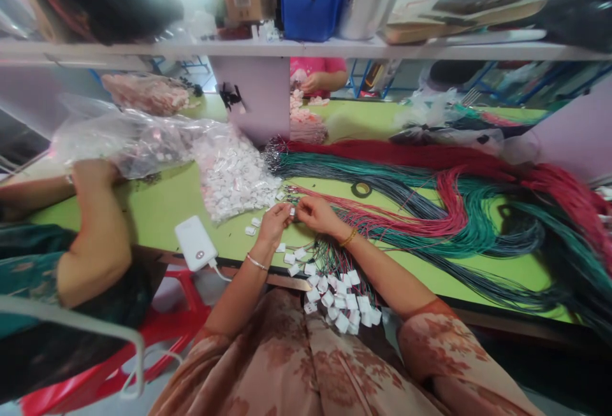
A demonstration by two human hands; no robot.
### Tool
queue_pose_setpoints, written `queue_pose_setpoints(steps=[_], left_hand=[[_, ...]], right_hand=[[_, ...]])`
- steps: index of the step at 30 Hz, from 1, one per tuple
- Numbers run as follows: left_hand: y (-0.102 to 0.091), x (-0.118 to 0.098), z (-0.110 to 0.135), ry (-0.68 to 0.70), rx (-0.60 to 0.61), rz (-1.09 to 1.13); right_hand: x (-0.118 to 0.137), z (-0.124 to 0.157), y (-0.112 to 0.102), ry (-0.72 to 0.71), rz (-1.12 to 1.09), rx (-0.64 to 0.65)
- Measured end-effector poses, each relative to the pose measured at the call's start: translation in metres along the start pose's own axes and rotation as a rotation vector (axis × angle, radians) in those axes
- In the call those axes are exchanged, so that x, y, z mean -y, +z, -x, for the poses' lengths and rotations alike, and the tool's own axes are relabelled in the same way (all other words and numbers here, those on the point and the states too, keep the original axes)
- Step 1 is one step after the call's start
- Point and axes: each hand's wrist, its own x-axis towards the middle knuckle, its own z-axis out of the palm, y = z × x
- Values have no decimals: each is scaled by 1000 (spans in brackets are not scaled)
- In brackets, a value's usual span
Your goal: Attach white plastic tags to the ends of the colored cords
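Spanning the view, the green worktop carries long wire bundles at three o'clock of the hands. A clear bag of white housings lies at ten o'clock, a pile of wired housings at five. The left hand pinches, fingertips closed, a small white housing at dial centre; the right hand's hold cannot be confirmed. Judged light, stiff, smooth; best gripped by its flat sides.
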Motion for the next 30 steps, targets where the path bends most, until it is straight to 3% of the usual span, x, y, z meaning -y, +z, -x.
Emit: queue_pose_setpoints(steps=[8, 10, 12, 13, 15, 17, 18, 19, 21, 25, 26, 27, 30], left_hand=[[1, 0, 1, 53, -15, -142], [6, -2, 10, 209, -41, -256], [17, -3, 26, 483, 6, -443], [25, -3, 36, 612, 124, -572], [41, 0, 56, 800, 550, -835], [55, 3, 71, 880, 952, -1026], [59, 3, 75, 893, 1054, -1069], [59, 2, 76, 893, 1079, -1089], [50, -6, 70, 864, 907, -1131], [1, -33, 43, 641, 104, -1521], [-12, -38, 37, 559, -18, -1636], [-23, -42, 31, 489, -40, -1728], [-41, -43, 22, 396, 59, -1844]], right_hand=[[-1, 2, 0, 56, -7, 28], [-4, 0, -6, 84, -135, 78], [-8, -4, -13, 137, -273, 112], [-9, -5, -15, 162, -304, 128], [-10, -5, -14, 171, -253, 185], [-9, -1, -6, 127, -47, 241], [-7, 1, -1, 109, 91, 241], [-6, 4, 5, 103, 230, 229], [-5, 9, 13, 114, 456, 231], [-6, 12, 18, 50, 616, 256], [-7, 12, 18, 22, 625, 237], [-8, 11, 17, 3, 624, 217], [-14, 9, 16, 0, 572, 169]])
